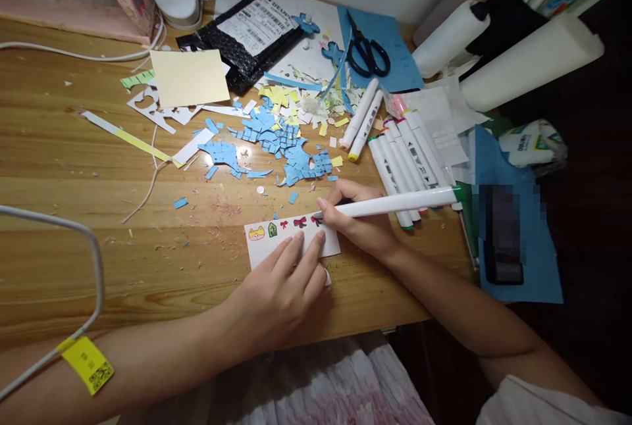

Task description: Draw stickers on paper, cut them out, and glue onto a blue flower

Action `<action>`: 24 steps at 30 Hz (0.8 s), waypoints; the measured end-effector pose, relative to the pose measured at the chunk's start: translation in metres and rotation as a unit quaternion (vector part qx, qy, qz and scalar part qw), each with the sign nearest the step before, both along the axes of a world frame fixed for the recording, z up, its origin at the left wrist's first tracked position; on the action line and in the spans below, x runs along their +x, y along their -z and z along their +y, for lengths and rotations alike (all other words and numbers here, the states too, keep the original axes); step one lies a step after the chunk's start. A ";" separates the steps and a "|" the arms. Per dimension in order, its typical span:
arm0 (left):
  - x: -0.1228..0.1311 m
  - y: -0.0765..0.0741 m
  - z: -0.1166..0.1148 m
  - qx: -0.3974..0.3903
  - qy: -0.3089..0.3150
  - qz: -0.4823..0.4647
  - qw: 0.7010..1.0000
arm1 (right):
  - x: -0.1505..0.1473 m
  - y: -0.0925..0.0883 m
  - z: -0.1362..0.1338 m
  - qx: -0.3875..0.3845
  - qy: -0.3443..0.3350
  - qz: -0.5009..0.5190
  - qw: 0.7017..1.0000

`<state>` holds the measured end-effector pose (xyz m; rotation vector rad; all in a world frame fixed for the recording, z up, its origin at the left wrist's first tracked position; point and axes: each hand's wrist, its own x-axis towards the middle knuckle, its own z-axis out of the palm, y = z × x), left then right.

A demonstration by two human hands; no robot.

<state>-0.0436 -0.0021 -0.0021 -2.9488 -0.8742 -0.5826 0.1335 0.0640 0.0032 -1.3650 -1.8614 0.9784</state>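
A small white paper strip [261, 257] lies on the wooden desk near its front edge. Along its top runs a row of little coloured drawings: a yellow cat-like face, a green shape and red-and-black bows. My left hand [286, 280] rests on the strip, fingers stretched out and pressing it down. In my right hand [363, 224] is a white marker [395, 202] with a green end, held in a writing grip. Its tip meets the rightmost bow, partly hidden by my fingers.
Blue and yellow paper scraps [276, 129] spread behind the strip. Several capped markers [405, 155] lie to the right. Black scissors [368, 50] rest on blue paper at the back. A white cable [96, 260] crosses the left side; a blurred dark object [503, 234] sits at right.
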 end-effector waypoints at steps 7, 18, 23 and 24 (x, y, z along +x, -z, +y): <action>0.001 0.002 0.001 0.001 0.000 0.003 1.000 | 0.001 0.000 0.000 -0.009 -0.001 -0.008 1.000; 0.000 0.001 0.000 0.002 0.001 0.005 1.000 | 0.002 0.000 0.000 -0.014 -0.007 -0.031 0.999; 0.001 0.001 0.000 0.000 0.000 0.002 1.000 | 0.002 -0.001 0.000 -0.014 -0.016 -0.016 1.000; 0.001 0.001 0.000 0.000 -0.001 0.001 1.000 | 0.002 -0.001 0.000 -0.013 -0.018 -0.015 1.000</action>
